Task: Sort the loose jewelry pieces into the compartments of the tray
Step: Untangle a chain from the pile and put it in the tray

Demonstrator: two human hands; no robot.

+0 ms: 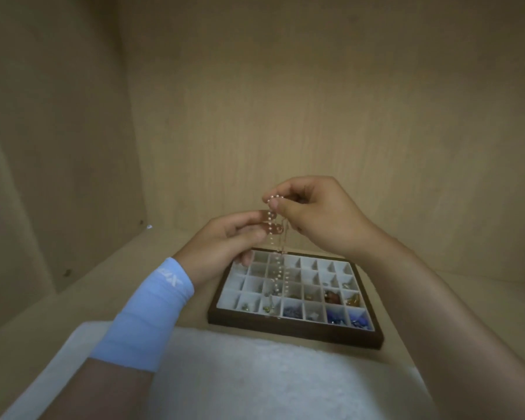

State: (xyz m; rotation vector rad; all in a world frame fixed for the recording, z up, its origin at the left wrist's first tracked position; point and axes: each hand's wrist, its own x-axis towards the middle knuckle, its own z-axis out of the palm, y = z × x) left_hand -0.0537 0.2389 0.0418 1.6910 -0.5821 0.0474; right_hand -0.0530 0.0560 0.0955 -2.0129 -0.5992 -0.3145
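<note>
The top of the bead chain (pixel 278 268) is pinched between thumb and fingertip of the right grip (pixel 319 213). A lower stretch is nipped in the fingers of the left grip (pixel 225 247), and both are held above the tray (pixel 294 331). The loose end hangs over the middle compartments; whether it touches them cannot be told. The chain is best lowered slowly into one empty compartment and coiled as it is fed down, so that no beads are draped across a divider or tangled with the pieces in the near rows.
</note>
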